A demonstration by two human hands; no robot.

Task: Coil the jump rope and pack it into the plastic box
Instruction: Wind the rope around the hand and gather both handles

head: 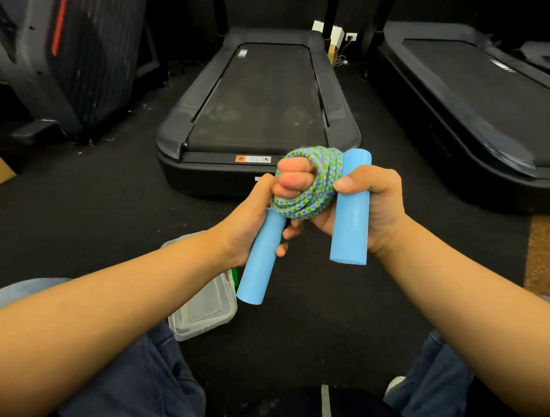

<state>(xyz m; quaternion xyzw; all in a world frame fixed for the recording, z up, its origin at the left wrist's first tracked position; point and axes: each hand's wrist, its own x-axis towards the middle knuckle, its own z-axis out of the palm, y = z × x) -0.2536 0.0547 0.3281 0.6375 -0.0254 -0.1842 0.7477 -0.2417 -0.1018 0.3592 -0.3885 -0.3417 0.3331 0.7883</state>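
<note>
The jump rope's green-and-blue braided cord (318, 181) is wound into a tight bundle between my hands, held in the air. My left hand (258, 207) grips one light-blue foam handle (259, 260), which points down and left, and its fingers curl into the coil. My right hand (379, 205) holds the second blue handle (351, 208) upright, with the thumb pressed on the cord. The clear plastic box (208, 302) lies on the dark floor below my left forearm, partly hidden by it.
A black treadmill (258, 108) stands straight ahead, another treadmill (477, 100) to the right, and a folded machine (70, 51) at the left. Black carpet covers the floor. My knees in dark trousers frame the bottom. A brown mat (545, 255) lies at the right edge.
</note>
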